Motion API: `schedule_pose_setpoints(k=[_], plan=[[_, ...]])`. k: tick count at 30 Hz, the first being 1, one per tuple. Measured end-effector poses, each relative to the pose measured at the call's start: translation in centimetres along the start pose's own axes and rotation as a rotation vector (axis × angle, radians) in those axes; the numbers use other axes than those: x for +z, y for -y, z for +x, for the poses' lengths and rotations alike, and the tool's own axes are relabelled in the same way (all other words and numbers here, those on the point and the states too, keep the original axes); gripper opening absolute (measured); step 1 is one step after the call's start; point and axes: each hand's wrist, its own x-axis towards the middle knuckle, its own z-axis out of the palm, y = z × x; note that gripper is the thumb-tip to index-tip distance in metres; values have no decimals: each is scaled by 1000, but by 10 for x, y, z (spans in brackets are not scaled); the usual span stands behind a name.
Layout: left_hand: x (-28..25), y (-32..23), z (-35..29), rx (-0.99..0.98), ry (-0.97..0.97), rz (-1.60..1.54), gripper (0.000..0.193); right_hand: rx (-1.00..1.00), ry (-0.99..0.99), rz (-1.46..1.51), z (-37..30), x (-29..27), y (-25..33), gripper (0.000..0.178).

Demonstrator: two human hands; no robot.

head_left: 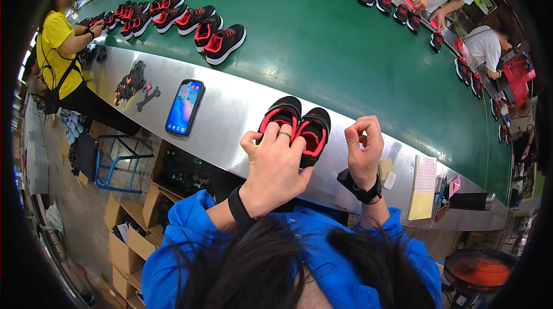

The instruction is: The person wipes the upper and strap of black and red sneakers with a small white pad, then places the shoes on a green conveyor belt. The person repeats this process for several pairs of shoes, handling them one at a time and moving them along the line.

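The black shoes (316, 116), at twelve o'clock on the metal bench (230, 114), look light and soft, best held by the collars (314, 151), where the left hand (275, 168) dips in, clamped or not I cannot tell, while the right hand (364, 149), at three o'clock, curls closed.

From here I see the left hand (276, 162) touching two black-and-red sneakers (316, 120) (right hand (365, 150) curled beside them).
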Motion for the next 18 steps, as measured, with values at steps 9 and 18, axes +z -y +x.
schedule_pose_setpoints(k=[9,18], plan=[[3,-5,7,22,5,90,36,-398,132,-495,5,8,16,17],[7,-13,8,28,14,92,33,-542,235,-494,8,12,13,10]])
